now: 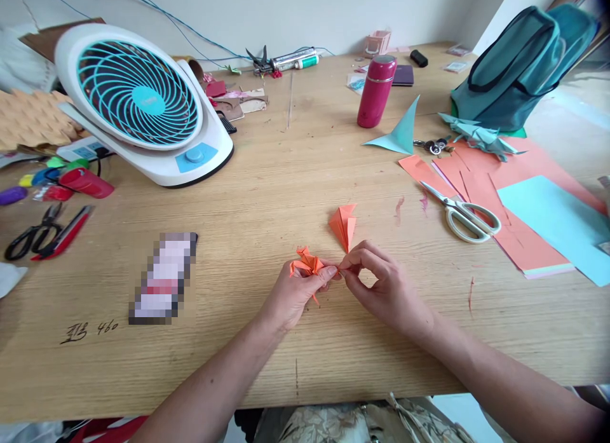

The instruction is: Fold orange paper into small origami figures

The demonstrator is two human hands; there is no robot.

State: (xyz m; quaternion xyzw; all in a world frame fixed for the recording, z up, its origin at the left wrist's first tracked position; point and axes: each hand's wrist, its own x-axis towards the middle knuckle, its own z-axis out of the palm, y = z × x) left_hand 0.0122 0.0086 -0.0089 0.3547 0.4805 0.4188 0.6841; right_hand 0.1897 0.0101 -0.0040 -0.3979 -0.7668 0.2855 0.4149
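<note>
Low over the wooden table, near its front edge, both my hands pinch a small folded orange paper figure. My left hand wraps its fingers round the crumpled body of the figure. My right hand pinches a thin tip of the same figure between thumb and forefinger. A second folded orange paper piece, cone-shaped, lies on the table just beyond my right hand, untouched.
White-handled scissors lie on orange paper sheets and a light blue sheet at the right. A magenta bottle, a teal folded paper and a teal bag stand behind. A desk fan and black scissors are at left.
</note>
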